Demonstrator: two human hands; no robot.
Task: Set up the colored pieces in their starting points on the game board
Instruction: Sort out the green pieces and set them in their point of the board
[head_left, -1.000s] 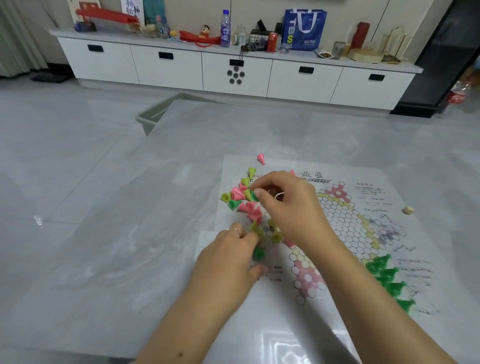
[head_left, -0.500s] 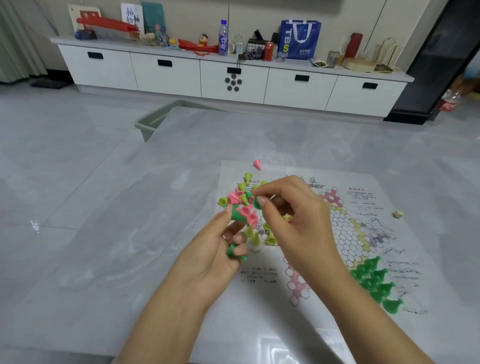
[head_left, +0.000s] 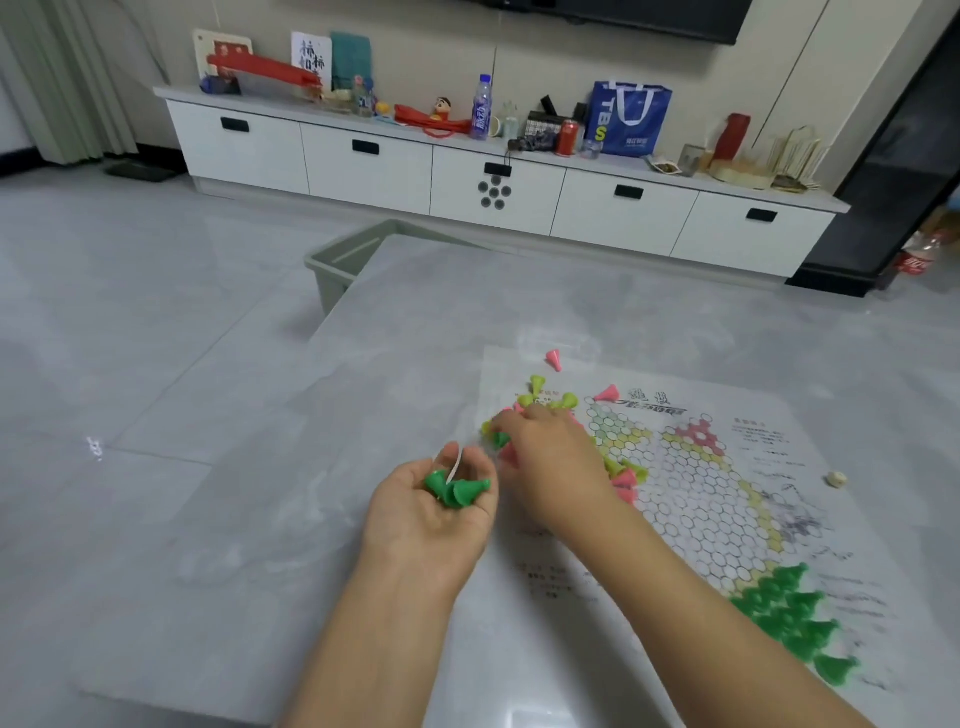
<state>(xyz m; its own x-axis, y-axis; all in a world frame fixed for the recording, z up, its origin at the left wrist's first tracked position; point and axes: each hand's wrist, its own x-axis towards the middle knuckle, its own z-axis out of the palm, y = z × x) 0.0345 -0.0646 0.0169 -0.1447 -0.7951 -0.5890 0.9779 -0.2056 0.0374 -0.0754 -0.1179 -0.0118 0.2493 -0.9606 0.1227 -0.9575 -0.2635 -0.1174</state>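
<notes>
- Several dark green pieces (head_left: 456, 488) lie in the cupped palm of the left hand (head_left: 431, 512), its fingers curled loosely up round them, near the left edge of the game board (head_left: 727, 499).
- One more green piece (head_left: 500, 440) sits pinched at the fingertips of the right hand (head_left: 550, 467), which reaches over the mixed pile (head_left: 550, 402) of pink and yellow-green pieces at the board's far left corner.
- A finished cluster of green pieces (head_left: 789, 618) stands on the near right point of the board; a stray pink piece (head_left: 554, 359) lies just beyond the far edge.
- The printed sheet lies flat on a grey table (head_left: 260, 519), with a small pale die (head_left: 836, 479) to the right and a white cabinet (head_left: 493, 182) far behind.
- Risk: the cupped palm is shallow, so a tilt could spill the cones onto the smooth tabletop; the reaching wrist could also scatter the loose pile.
</notes>
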